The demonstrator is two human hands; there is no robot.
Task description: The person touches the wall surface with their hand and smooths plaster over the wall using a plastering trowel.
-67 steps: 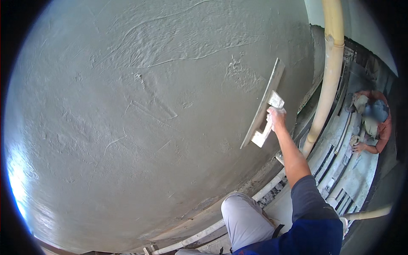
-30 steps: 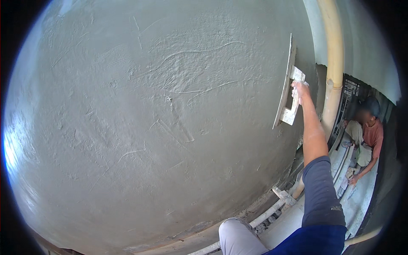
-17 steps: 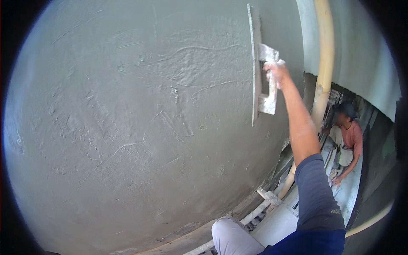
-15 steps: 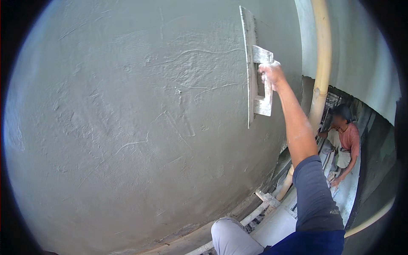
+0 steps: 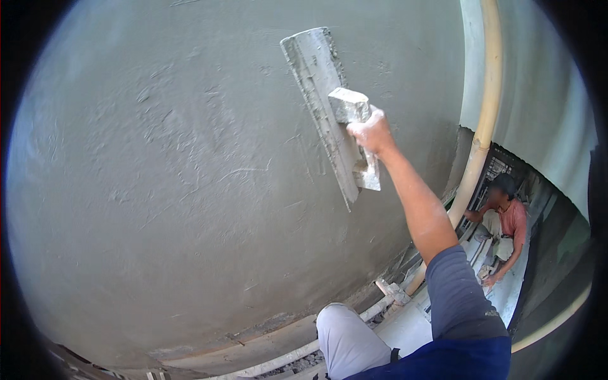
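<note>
My right hand [image 5: 372, 132] is closed round the handle of a long plastering trowel [image 5: 322, 104]. Grey plaster coats the trowel's flat blade, which leans with its top end to the left. The blade lies against or very close to a grey plastered wall [image 5: 209, 253]; exact contact cannot be told. Ridges and rough patches mark the plaster left of the trowel, while the area around the blade looks smoother. White residue covers the handle and my fingers. My left hand is out of the picture.
An upright bamboo pole [image 5: 486, 95] stands right of my arm. Beyond it, a co-worker in a red shirt [image 5: 514, 221] crouches low down. Pale pipes [image 5: 272, 364] run along the wall's foot beside my bent knee [image 5: 342, 329]. A light sheet [image 5: 538, 82] hangs at upper right.
My right hand has moved left and slightly down with the trowel. The blade has turned from nearly upright to a leftward lean, and the ridges near it look smoother.
</note>
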